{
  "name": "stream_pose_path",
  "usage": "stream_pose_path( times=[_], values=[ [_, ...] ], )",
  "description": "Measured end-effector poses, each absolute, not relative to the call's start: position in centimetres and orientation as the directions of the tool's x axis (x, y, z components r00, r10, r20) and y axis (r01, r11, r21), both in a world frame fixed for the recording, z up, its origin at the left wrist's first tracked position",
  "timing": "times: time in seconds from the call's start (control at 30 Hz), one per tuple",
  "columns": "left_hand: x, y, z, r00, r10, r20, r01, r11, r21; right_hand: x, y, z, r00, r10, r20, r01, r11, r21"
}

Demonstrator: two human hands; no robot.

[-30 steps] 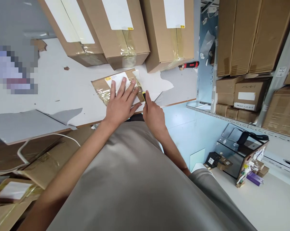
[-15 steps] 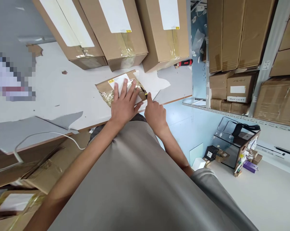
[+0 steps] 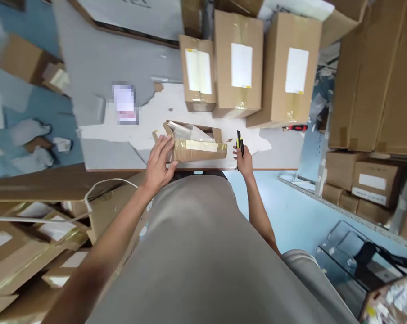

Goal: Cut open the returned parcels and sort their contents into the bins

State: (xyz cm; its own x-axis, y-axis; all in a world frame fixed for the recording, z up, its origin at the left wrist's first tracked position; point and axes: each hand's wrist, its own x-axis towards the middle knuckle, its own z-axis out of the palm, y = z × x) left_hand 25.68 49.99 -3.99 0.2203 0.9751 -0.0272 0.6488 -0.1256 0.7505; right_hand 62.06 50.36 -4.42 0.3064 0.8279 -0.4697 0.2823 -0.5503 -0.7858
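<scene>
A small cardboard box [image 3: 200, 155] sits near the front edge of the table, its top open. Clear plastic wrapping [image 3: 192, 132] shows inside, and shiny tape and a pale label run along its near flap. My left hand [image 3: 160, 162] holds the box's left end, fingers over the side and thumb low at the near corner. Just right of the box, apart from it, my right hand [image 3: 245, 161] is closed around a black and yellow utility knife [image 3: 240, 141], its tip pointing away from me.
Three taped cartons with white labels [image 3: 237, 67] stand behind the box. A red and black tool [image 3: 297, 128] lies by the right-hand carton. Torn white paper [image 3: 149, 108] covers part of the grey tabletop [image 3: 109, 157]. Shelves of cartons [image 3: 368, 175] rise at right.
The small box now stands open, with plastic showing inside. My left hand has moved from flat on its top to its left end. My right hand has drawn the knife away to the right.
</scene>
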Motion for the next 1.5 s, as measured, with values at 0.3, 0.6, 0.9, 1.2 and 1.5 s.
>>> stream_pose_path(
  times=[0.3, 0.6, 0.9, 1.2, 1.5],
  values=[
    [22.3, 47.5, -6.3, -0.172, 0.959, -0.225, 0.652, 0.282, 0.703, 52.9, 50.7, -7.5, 0.148, 0.861, -0.487, 0.423, -0.500, -0.756],
    [25.8, 47.7, -5.6, -0.092, 0.968, -0.234, 0.616, 0.240, 0.751, 53.9, 50.2, -7.1, 0.260, 0.873, -0.412, 0.535, -0.485, -0.692],
    [22.0, 49.7, -6.1, 0.117, 0.969, -0.216, 0.525, 0.124, 0.842, 53.7, 49.3, -6.6, 0.254, 0.883, -0.396, 0.383, -0.468, -0.796],
    [24.8, 51.2, -2.8, 0.423, 0.906, 0.002, 0.650, -0.306, 0.695, 52.5, 47.7, -5.0, 0.234, 0.941, -0.245, 0.445, -0.327, -0.834],
    [29.9, 52.8, -3.8, 0.636, 0.771, -0.038, 0.722, -0.577, 0.382, 54.7, 50.8, -4.5, -0.140, 0.941, -0.307, 0.530, -0.191, -0.827]
  ],
)
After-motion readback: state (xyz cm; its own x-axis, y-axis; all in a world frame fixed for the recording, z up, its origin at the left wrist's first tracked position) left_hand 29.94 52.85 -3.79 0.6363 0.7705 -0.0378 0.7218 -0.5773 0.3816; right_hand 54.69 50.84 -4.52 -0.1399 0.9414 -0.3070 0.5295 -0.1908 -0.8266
